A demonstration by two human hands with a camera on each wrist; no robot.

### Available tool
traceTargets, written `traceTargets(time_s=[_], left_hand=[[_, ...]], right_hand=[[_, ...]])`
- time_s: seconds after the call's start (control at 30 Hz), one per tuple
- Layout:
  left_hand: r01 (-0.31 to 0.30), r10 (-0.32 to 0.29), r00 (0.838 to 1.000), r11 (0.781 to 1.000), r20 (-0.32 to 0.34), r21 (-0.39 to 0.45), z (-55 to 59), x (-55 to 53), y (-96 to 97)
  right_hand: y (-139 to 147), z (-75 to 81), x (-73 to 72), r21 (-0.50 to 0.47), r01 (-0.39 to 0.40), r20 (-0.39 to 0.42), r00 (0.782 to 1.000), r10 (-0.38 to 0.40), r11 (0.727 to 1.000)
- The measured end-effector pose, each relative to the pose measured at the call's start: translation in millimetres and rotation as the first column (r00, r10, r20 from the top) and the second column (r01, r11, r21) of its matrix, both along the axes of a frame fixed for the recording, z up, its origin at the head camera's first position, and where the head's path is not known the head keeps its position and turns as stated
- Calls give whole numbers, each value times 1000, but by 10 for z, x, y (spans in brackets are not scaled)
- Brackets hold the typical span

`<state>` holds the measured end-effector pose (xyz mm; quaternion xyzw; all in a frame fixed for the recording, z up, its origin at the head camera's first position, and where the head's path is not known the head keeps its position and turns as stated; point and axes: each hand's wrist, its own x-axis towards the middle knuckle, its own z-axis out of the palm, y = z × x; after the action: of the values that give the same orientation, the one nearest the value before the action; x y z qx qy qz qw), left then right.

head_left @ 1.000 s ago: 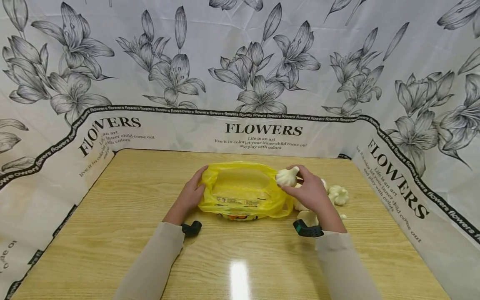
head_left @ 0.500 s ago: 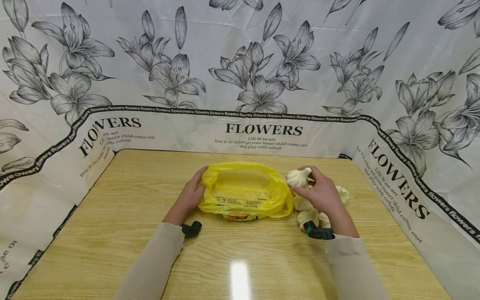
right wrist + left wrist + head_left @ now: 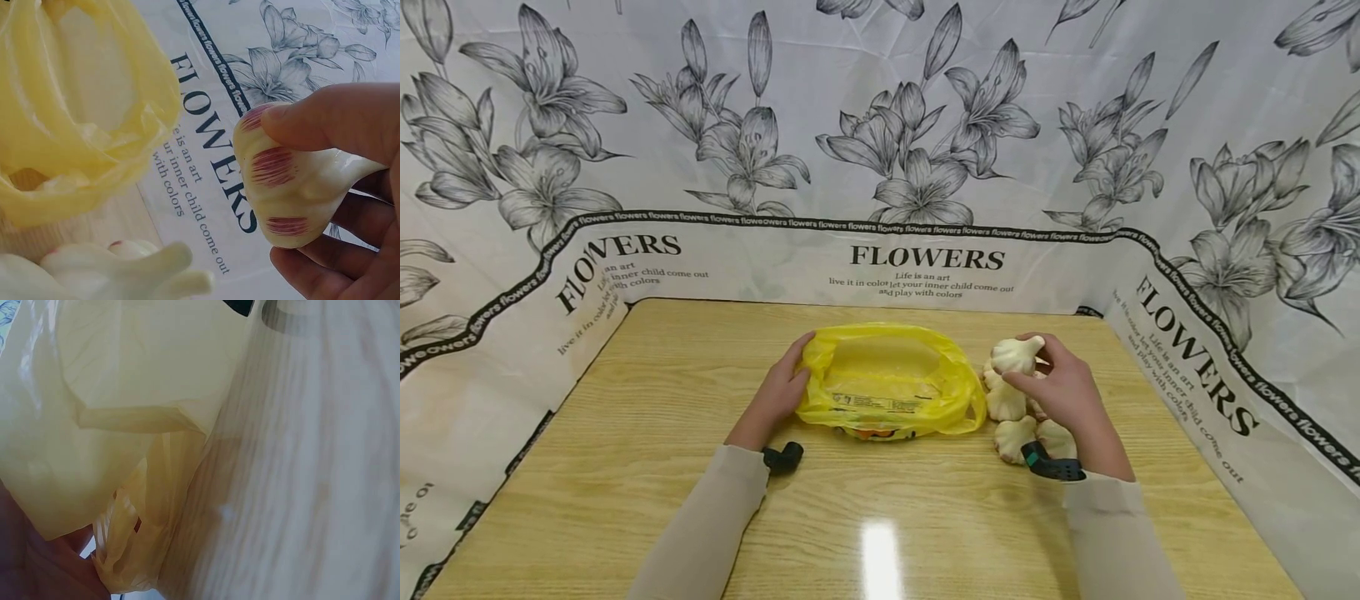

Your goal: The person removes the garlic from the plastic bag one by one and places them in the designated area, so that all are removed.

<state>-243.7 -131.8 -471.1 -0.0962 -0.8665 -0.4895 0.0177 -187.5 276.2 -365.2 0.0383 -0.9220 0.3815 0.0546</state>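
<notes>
A yellow plastic bag [image 3: 891, 412] lies on the table with its mouth spread wide, dark print on its front. My left hand [image 3: 784, 385] grips the bag's left edge; in the left wrist view the hand [image 3: 47, 565] shows at the lower left against the plastic. Between thumb and fingers, my right hand [image 3: 1067, 387] holds a white garlic bulb [image 3: 1017, 356], stem pointing up and right. Purple-red streaks mark that bulb [image 3: 275, 169] in the right wrist view. Beneath and in front of the right hand lie several more garlic bulbs [image 3: 1006, 403], some partly hidden by it.
The wooden table [image 3: 662, 467] has a flower-printed white cloth [image 3: 760, 267] standing around its back and sides. Black wrist mounts sit at the left wrist [image 3: 784, 457] and right wrist [image 3: 1054, 463]. The loose bulbs [image 3: 119, 272] lie close to the bag's right side.
My right hand has moved right with the garlic bulb, from the bag's right rim to above the other bulbs. The left hand and the bag have stayed in place.
</notes>
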Motion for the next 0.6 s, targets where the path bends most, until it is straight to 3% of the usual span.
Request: traceTargets(time_s=[0.6], left_hand=[[-2, 2, 1000, 1000, 15, -5, 18, 10, 3]], right_hand=[[384, 43, 94, 8, 56, 41, 998, -56, 998]])
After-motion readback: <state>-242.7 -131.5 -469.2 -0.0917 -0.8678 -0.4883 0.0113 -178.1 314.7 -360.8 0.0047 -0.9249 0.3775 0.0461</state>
